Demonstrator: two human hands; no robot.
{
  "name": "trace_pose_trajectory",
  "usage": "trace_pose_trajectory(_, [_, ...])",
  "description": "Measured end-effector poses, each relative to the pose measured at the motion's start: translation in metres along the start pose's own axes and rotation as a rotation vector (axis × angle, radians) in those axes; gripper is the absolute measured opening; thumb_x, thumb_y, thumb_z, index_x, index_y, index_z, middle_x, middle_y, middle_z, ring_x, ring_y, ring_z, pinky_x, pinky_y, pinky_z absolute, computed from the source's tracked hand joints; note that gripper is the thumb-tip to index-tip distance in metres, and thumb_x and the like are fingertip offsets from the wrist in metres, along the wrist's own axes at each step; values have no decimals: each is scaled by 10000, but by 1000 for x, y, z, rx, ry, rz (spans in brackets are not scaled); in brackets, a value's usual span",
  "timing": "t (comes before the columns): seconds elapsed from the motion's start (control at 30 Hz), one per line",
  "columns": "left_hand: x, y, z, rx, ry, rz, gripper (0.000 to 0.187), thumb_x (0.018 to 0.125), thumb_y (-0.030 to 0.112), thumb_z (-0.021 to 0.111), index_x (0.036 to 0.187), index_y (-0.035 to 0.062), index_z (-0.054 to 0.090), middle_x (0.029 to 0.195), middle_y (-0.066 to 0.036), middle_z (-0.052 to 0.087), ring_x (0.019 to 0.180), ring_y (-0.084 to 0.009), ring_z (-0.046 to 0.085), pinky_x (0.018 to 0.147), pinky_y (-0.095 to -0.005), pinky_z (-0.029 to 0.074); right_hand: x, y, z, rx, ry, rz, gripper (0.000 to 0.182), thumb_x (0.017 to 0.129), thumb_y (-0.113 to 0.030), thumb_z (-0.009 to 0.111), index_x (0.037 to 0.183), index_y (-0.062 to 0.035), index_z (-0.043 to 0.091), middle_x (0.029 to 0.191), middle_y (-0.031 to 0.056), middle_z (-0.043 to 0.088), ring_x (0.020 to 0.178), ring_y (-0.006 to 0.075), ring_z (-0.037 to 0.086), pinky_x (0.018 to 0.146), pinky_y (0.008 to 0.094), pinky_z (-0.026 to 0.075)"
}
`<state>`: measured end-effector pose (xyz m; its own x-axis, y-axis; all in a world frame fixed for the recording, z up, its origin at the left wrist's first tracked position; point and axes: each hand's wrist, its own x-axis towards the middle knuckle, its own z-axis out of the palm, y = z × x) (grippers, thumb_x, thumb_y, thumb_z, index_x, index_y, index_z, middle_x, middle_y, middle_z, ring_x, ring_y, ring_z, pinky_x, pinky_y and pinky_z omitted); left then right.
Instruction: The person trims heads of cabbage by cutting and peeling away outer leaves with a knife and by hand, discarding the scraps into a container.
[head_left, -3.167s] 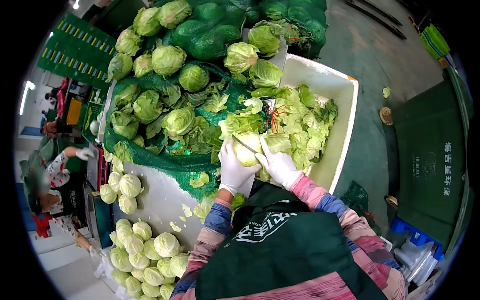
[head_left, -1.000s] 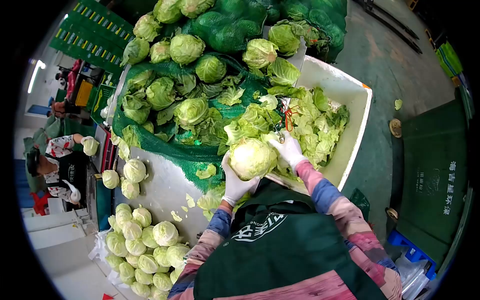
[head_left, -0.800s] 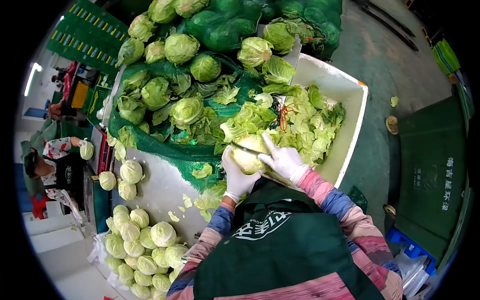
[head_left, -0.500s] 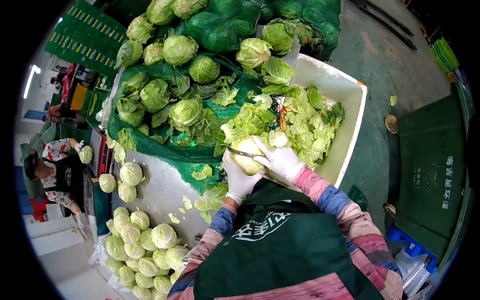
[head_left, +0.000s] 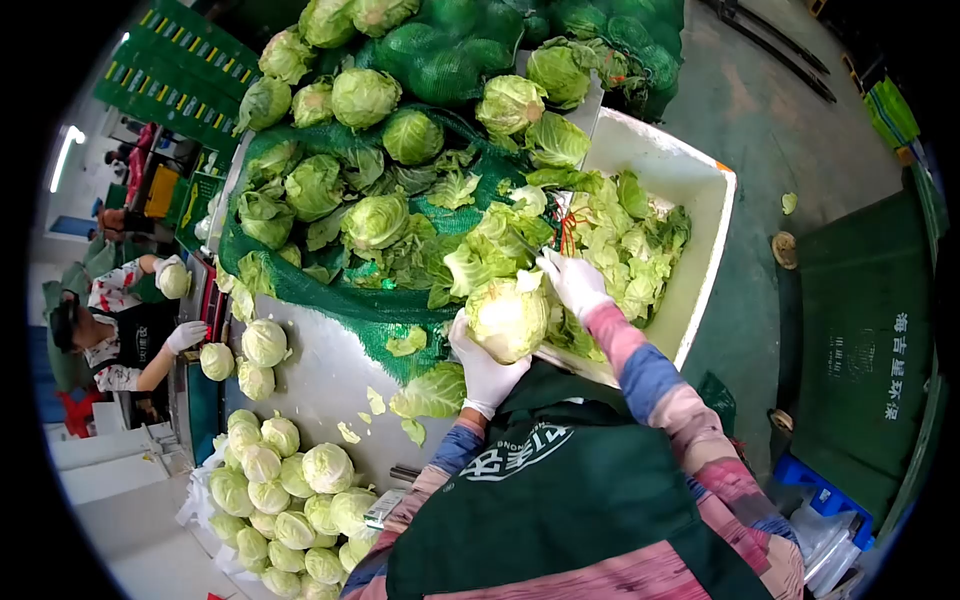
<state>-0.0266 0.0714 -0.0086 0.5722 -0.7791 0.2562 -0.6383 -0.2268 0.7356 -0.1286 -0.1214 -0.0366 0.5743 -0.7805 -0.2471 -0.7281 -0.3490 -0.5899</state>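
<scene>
In my gloved left hand (head_left: 487,362) rests a pale green cabbage (head_left: 505,325), held from below and the left. Its cut stem end faces up, bright white. My gloved right hand (head_left: 577,284) is closed just right of the cabbage, apart from it, around a knife mostly hidden by the fingers; only a thin dark part of its blade shows against the leaves. Loose outer leaves (head_left: 490,240) lie just beyond the cabbage. A white foam box (head_left: 705,255) full of trimmed leaves stands to the right, with red string (head_left: 568,232) at its left side.
Untrimmed cabbages (head_left: 375,222) lie on green netting (head_left: 300,300) across the metal table (head_left: 330,375). Trimmed cabbages (head_left: 290,490) are piled at lower left. A co-worker (head_left: 130,320) holds a cabbage at the far left. A large green bin (head_left: 865,330) stands at right.
My right hand has drawn the knife off the cabbage, moving up and right. The cabbage's white cut end now shows. The co-worker's lower hand has risen toward the table.
</scene>
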Motion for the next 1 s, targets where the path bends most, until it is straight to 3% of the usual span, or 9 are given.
trace_pose_trajectory(0.13, [5, -9, 0, -123, -36, -152, 1071, 520, 265, 833, 1341, -31, 211, 1272, -204, 323, 1228, -364, 320, 1073, -454, 261, -34, -27, -6, 155, 179, -268, 547, 945, -506, 444, 1346, -136, 491, 809, 176, 668, 739, 369, 642, 692, 441, 509])
trace_pose_trajectory(0.23, [12, -5, -5, -82, -80, -193, 1083, 523, 266, 828, 1349, -42, 199, 1286, -210, 316, 1228, -371, 323, 1076, -457, 260, -50, -51, -38, -162, -227, -213, 619, 944, -548, 406, 1425, -159, 381, 744, 179, 655, 679, 367, 637, 610, 455, 509])
trace_pose_trajectory(0.37, [11, -4, -3, -22, -75, -134, 1085, 531, 285, 823, 1358, -40, 199, 1308, -221, 315, 1236, -383, 313, 1082, -462, 247, -43, -49, -30, -218, -239, -212, 616, 951, -556, 369, 1440, -182, 353, 752, 184, 659, 676, 365, 639, 582, 463, 505])
trace_pose_trajectory(0.57, [20, -5, -3, -44, -74, -128, 1062, 533, 294, 822, 1355, -22, 230, 1328, -219, 315, 1254, -387, 301, 1082, -467, 243, -10, -34, -27, -53, -211, -306, 501, 975, -486, 348, 1293, -149, 537, 916, 203, 666, 870, 373, 629, 790, 448, 489])
trace_pose_trajectory(0.63, [18, -4, -5, -38, -88, -138, 1050, 534, 291, 822, 1354, -13, 241, 1337, -218, 312, 1256, -388, 301, 1081, -469, 245, 7, -23, -27, -65, -333, -60, 506, 944, -543, 398, 1168, -165, 649, 938, 216, 659, 917, 379, 616, 812, 446, 476])
trace_pose_trajectory(0.7, [11, -9, -11, -64, -118, 69, 1051, 539, 275, 823, 1363, 13, 225, 1350, -216, 305, 1265, -399, 293, 1088, -475, 232, 17, 19, -10, 33, -244, -6, 523, 936, -560, 406, 1061, -137, 687, 918, 213, 666, 901, 386, 625, 804, 446, 483])
trace_pose_trajectory(0.77, [2, -2, -25, -57, -145, 22, 1044, 549, 221, 817, 1370, 32, 201, 1339, -210, 314, 1268, -365, 332, 1089, -452, 271, 6, 12, -17, -69, -271, -14, 511, 947, -537, 407, 1119, -124, 654, 884, 210, 669, 884, 385, 631, 787, 457, 484])
trace_pose_trajectory(0.83, [13, 1, -32, -444, -204, -265, 1075, 560, 222, 837, 1360, 7, 152, 1301, -191, 339, 1238, -294, 403, 1070, -402, 340, -2, -7, -16, -96, -224, 6, 557, 951, -562, 359, 1201, -125, 595, 891, 197, 673, 825, 376, 643, 719, 461, 499])
trace_pose_trajectory(1.0, [17, -25, -28, -269, -269, -219, 1093, 554, 185, 838, 1375, 3, 140, 1302, -187, 335, 1229, -288, 406, 1068, -384, 348, -55, -52, -21, -99, -57, -335, 582, 957, -543, 375, 1408, -176, 403, 716, 184, 648, 648, 372, 630, 604, 456, 502])
